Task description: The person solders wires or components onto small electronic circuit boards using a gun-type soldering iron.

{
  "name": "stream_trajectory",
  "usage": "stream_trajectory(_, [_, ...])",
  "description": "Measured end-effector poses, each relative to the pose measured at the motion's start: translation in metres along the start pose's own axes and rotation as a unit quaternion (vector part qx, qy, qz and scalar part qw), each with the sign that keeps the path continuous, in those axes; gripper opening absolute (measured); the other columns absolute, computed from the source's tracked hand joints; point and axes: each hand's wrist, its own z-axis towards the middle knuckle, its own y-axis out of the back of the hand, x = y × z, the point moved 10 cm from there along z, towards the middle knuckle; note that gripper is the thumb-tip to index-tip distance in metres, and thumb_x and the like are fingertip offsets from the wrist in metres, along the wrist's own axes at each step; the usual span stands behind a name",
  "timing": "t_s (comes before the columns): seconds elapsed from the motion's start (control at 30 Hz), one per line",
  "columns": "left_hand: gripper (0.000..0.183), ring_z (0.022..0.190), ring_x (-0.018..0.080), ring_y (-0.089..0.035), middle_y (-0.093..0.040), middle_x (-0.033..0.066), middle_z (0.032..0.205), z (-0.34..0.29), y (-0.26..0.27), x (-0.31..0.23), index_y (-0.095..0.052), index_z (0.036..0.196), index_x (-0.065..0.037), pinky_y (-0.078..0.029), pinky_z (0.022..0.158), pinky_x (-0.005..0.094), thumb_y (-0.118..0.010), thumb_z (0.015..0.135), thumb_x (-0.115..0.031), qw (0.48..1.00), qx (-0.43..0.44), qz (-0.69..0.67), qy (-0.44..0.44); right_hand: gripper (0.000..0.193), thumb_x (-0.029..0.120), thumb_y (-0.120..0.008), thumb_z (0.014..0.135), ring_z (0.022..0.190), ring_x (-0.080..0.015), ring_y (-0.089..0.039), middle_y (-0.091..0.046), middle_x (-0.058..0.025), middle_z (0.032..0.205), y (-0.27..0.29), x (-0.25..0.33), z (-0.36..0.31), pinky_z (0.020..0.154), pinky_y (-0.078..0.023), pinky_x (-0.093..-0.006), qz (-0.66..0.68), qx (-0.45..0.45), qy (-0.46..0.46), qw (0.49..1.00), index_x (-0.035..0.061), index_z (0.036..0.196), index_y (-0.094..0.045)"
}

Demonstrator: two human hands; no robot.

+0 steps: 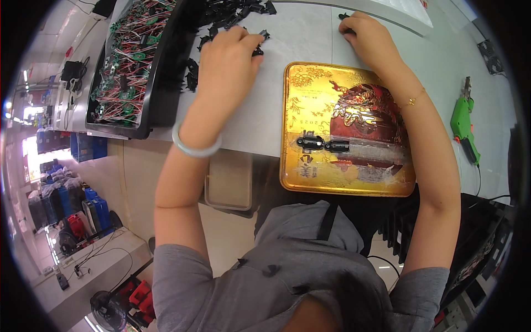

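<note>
My left hand (228,69) is at the near edge of a heap of small black plastic parts (235,12), fingers curled down. Dark bits of a black plastic part (264,35) show by its thumb and fingertips. Farther right, my right hand (368,37) is closed over the table, pinching a small black plastic part (344,16) whose end sticks out past the fingers. A gold tin lid (301,119) with a red printed picture lies in front of me, partly behind my right forearm. Two black plastic parts (323,144) sit end to end on it.
On the left stands a black bin (145,119) full of green circuit boards with red and white wires (130,66). A green glue gun (463,119) with a cord lies at the right. A white box (395,14) is at the back. Below the table edge is a clear plastic tub (229,185).
</note>
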Motion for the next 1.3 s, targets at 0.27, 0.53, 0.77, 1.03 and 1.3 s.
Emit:
stream_trajectory(0.27, [0.015,0.078,0.0279,-0.058,-0.058,0.0083,0.086,0.002,-0.029,0.026,-0.065,0.087,-0.007,-0.046,0.067,0.0341,-0.063,0.072,-0.004,0.999,0.046,-0.02,0.01,0.029,-0.003,-0.062,0.07,0.072,-0.0099,-0.057,-0.063,-0.0028,0.08,0.061,0.023,-0.099,0.066,-0.046,-0.0233,0.366,0.01,-0.135,0.921,0.0012,0.098,-0.059])
stream_trajectory(0.53, [0.013,0.077,0.0262,-0.058,-0.06,0.0082,0.087,0.002,-0.012,0.018,-0.064,0.088,-0.005,-0.046,0.068,0.0325,-0.062,0.076,-0.005,0.996,-0.023,-0.08,0.026,0.032,-0.003,-0.067,0.069,0.077,-0.0208,-0.061,-0.063,-0.0079,0.086,0.061,0.074,-0.151,0.065,-0.048,-0.0291,0.321,0.066,-0.086,0.941,0.0036,0.099,-0.059])
stream_trajectory(0.77, [0.023,0.079,0.0266,-0.058,-0.059,0.0085,0.087,-0.005,-0.032,0.016,-0.061,0.097,-0.005,-0.046,0.069,0.0324,-0.064,0.074,-0.004,0.993,0.071,-0.092,0.024,0.028,0.001,-0.066,0.069,0.08,-0.0263,-0.059,-0.062,-0.0088,0.086,0.054,0.084,-0.15,0.07,-0.048,-0.0329,0.293,0.072,-0.043,0.952,0.0031,0.096,-0.058])
stream_trajectory(1.03, [0.03,0.078,0.0234,-0.061,-0.063,0.0075,0.089,-0.012,-0.004,-0.001,-0.06,0.099,-0.005,-0.048,0.072,0.0305,-0.066,0.07,-0.002,0.936,0.002,-0.345,0.075,0.033,0.002,-0.069,0.066,0.085,-0.0288,-0.059,-0.061,-0.0108,0.093,0.088,0.092,-0.145,0.073,-0.047,-0.0335,0.241,-0.032,0.008,0.97,0.0023,0.097,-0.058])
stream_trajectory(1.3, [0.036,0.078,0.0244,-0.059,-0.062,0.0077,0.089,-0.069,0.033,-0.127,-0.061,0.101,-0.005,-0.048,0.07,0.0315,-0.072,0.066,-0.004,0.815,0.098,-0.569,-0.053,0.039,0.004,-0.073,0.068,0.079,-0.0171,-0.058,-0.06,-0.0113,0.091,0.069,0.116,-0.18,0.066,-0.048,-0.0265,0.507,0.059,-0.088,0.856,0.0007,0.105,-0.059])
